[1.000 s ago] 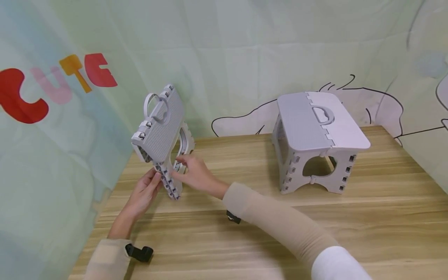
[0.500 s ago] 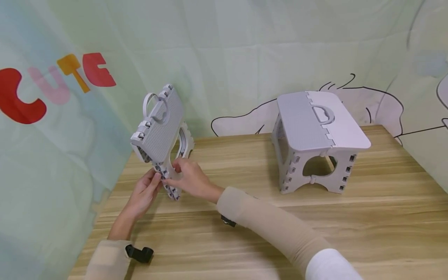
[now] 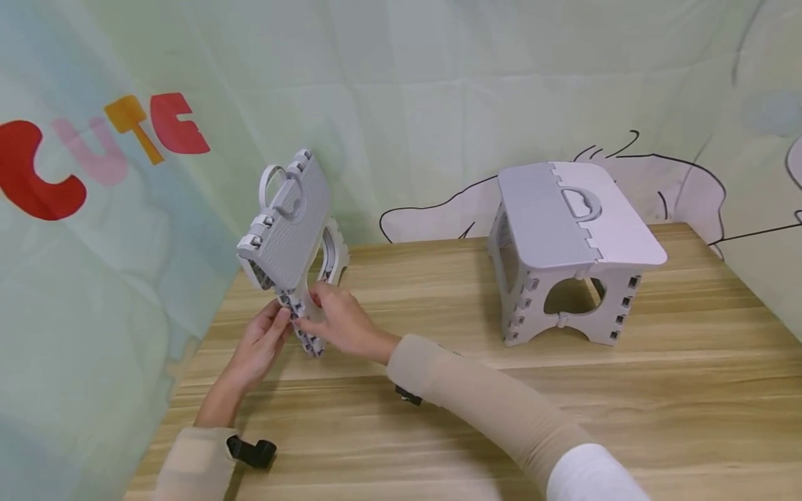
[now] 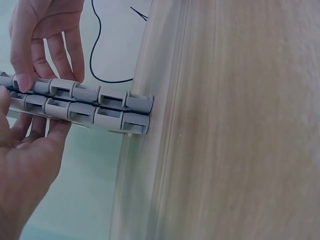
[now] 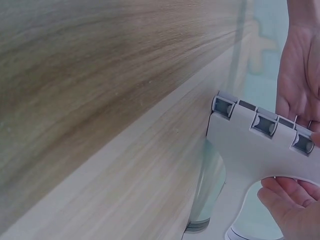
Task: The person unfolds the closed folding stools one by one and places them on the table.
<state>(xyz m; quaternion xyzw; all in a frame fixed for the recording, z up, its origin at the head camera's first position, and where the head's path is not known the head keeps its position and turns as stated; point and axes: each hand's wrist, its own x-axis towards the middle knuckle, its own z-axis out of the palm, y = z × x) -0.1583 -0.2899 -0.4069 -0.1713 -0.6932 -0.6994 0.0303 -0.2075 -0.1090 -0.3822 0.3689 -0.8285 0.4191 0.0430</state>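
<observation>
A grey and white folding stool (image 3: 293, 240) stands at the left of the table in the head view, its top folded into a peak with the loop handles up. My left hand (image 3: 257, 344) grips the near folded leg panel from the left, its thumb at the hinged edge. From the other side my right hand (image 3: 344, 321) grips the same panel, fingers in the rounded opening and thumb at the edge. In the left wrist view, the hinged edge (image 4: 95, 106) lies between both hands. The right wrist view shows the right fingers (image 5: 287, 192) coming through the opening.
A second folding stool (image 3: 576, 216), fully unfolded with a flat top, stands at the right on the wood-grain table (image 3: 426, 278). A printed cloth backdrop (image 3: 407, 125) hangs close behind the table and along its left side.
My right hand has shifted slightly left, its fingers moving into the panel's opening and its thumb to the hinged edge. The left hand and both stools stay in place.
</observation>
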